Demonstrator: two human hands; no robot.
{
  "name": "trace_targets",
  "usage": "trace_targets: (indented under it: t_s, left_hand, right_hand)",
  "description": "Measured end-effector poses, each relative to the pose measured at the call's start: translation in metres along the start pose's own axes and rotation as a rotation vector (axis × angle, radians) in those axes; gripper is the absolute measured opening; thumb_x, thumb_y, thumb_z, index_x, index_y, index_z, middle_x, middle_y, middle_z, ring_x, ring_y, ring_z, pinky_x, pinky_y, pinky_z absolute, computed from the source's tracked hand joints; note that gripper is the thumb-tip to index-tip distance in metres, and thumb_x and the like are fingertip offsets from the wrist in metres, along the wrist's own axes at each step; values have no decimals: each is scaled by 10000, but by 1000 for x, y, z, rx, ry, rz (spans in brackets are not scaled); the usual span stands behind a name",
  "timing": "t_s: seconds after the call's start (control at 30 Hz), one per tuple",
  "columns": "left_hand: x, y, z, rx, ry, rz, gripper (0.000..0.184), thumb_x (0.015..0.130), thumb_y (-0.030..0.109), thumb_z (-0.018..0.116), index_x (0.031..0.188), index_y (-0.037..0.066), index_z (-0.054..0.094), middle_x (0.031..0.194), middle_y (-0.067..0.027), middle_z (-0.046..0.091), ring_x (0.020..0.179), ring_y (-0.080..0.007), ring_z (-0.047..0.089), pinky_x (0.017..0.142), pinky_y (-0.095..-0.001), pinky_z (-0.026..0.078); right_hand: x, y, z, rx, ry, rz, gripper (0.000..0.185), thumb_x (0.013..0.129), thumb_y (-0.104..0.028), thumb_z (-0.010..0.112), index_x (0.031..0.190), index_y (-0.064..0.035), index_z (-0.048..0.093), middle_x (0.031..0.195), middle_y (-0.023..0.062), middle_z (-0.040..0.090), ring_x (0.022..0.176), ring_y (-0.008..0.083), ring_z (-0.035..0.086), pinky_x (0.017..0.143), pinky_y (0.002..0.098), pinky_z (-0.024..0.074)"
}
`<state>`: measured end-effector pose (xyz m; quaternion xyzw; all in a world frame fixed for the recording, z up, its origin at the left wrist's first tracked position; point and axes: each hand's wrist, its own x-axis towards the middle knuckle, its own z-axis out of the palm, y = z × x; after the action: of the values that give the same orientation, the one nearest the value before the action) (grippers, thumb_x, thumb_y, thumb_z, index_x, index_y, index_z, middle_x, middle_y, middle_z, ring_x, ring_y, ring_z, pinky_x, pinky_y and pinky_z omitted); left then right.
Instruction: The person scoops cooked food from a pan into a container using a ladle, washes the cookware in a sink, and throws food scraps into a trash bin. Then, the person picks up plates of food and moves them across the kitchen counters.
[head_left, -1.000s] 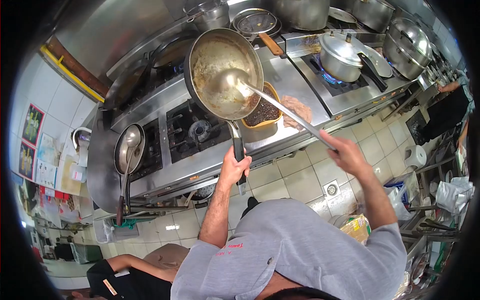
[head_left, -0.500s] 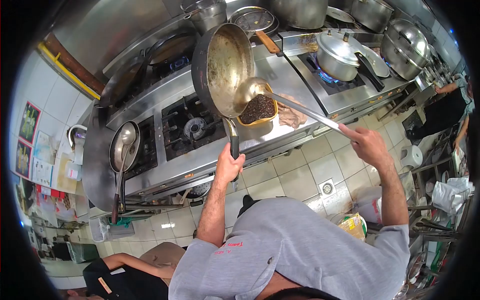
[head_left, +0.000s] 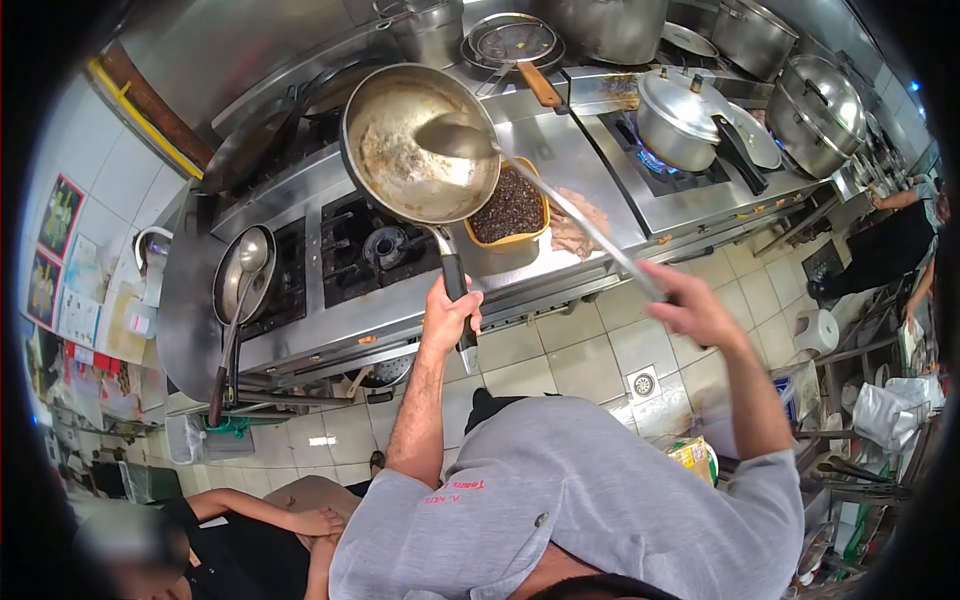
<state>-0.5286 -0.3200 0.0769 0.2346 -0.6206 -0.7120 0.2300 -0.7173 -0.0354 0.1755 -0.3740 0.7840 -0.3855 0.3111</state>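
Note:
My left hand (head_left: 449,312) is closed round the black handle of a deep pan (head_left: 390,170), held raised over the stove with its inside facing me. A thin brownish residue coats the pan's inner surface. In my right hand (head_left: 697,303) is the long metal handle of a ladle (head_left: 460,140), whose bowl lies inside the pan near its right side. A yellow-rimmed container (head_left: 512,208) of dark, grainy contents stands just right of the pan, partly behind the ladle's handle. Beside it lies a crumpled brown cloth (head_left: 578,222).
A smaller pan (head_left: 244,275) with another ladle sits at the left. A pressure cooker (head_left: 684,118) stands over a blue flame at the right. Behind are a strainer (head_left: 515,42) and large pots. One person (head_left: 250,540) is at the lower left, another (head_left: 890,235) at the far right.
The pan has turned from its steep tilt to face me more and shifted left. The ladle's bowl has moved from the pan's lower edge up into it, and my right hand has moved left.

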Motion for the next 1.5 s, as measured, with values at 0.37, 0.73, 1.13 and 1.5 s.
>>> trace_targets:
  t_s: [0.37,0.73,1.13,1.5]
  left_hand:
    - [-4,-18,-72,-659,-8,-117,160,781,32,543,926,62,481,566,-30,443,406,-133,450,365,-293,409]
    - [31,-20,-166,-466,101,-262,201,841,181,559,977,43,503,613,-21,476,443,-112,451,388,-265,401]
    - [-3,-49,-174,747,435,-79,685,679,41,695,1277,-21,367,1146,-143,533,977,-176,534,850,-294,413]
    - [-89,-105,-68,245,1656,336,114,844,107,543,868,41,452,876,-38,470,719,-129,450,680,-275,415]
  right_hand:
    - [123,-12,167,682,-227,-47,435,883,-275,534,1228,-22,453,738,24,544,608,88,500,537,228,432]
    - [235,51,125,565,508,190,304,819,-153,565,1096,-42,510,789,28,525,655,98,497,522,245,456]
    - [230,62,136,803,220,247,468,785,-93,608,1174,-25,355,839,72,488,654,142,512,526,275,475]
    - [359,69,32,228,147,-97,386,854,-303,542,1117,-22,526,933,62,578,704,126,513,590,278,453]
